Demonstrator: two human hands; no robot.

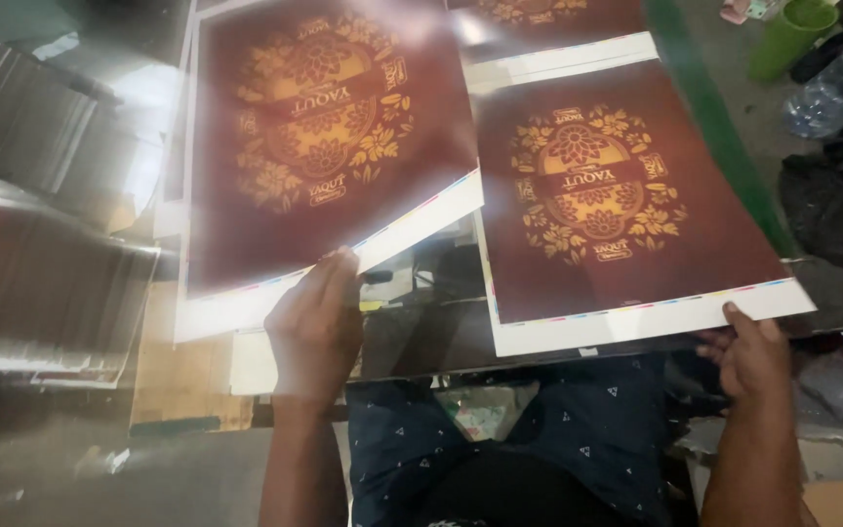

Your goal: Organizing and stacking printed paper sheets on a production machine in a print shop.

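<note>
My left hand (316, 322) grips the near white edge of a large dark red printed sheet (246, 195) with a gold flower pattern, lifted and blurred over the stack at the left. A second sheet of the same print (714, 244) lies flat to the right. My right hand (753, 356) pinches the near right corner of that second sheet, thumb on top of its white border. My lap in dark patterned cloth (578, 439) shows below the sheets.
Another printed sheet (558, 20) lies at the far top. A shiny stack of sheets (41, 283) stands at the left. A green cup (787, 39) and dark bags (836, 205) sit on the floor at the right. A green strip (724, 137) runs along the right sheet's side.
</note>
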